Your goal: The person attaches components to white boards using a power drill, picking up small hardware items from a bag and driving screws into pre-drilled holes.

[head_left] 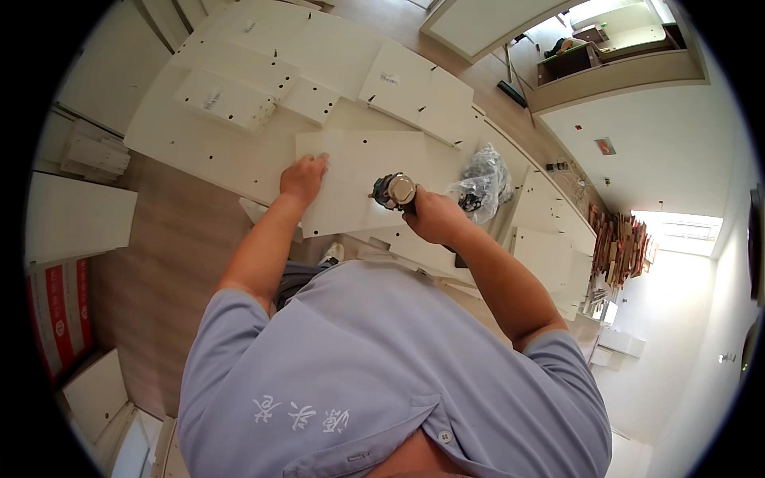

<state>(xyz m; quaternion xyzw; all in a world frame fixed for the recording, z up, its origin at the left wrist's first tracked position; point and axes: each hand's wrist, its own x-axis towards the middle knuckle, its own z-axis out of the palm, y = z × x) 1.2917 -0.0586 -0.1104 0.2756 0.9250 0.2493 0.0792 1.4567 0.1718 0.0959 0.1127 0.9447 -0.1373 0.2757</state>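
Note:
My right hand (434, 215) is wrapped round the handle of a cordless drill (396, 190), seen from its rear end. A light patch shows on the white panel (351, 175) beside the drill; whether the bit touches the panel is hidden. With fingers closed over the panel's left edge, my left hand (304, 178) grips it. The panel has a dark hole near its far edge and another near its close left corner. Just right of the drill lies a clear plastic bag (484, 179) with dark small parts inside.
Several white boards lie beyond, including a panel (418, 92) with dark pegs standing up and a smaller board (227, 99) with holes. More boards (542, 255) are at the right. A stack of white pieces (96, 151) and a red-and-white carton (60, 315) stand on the left.

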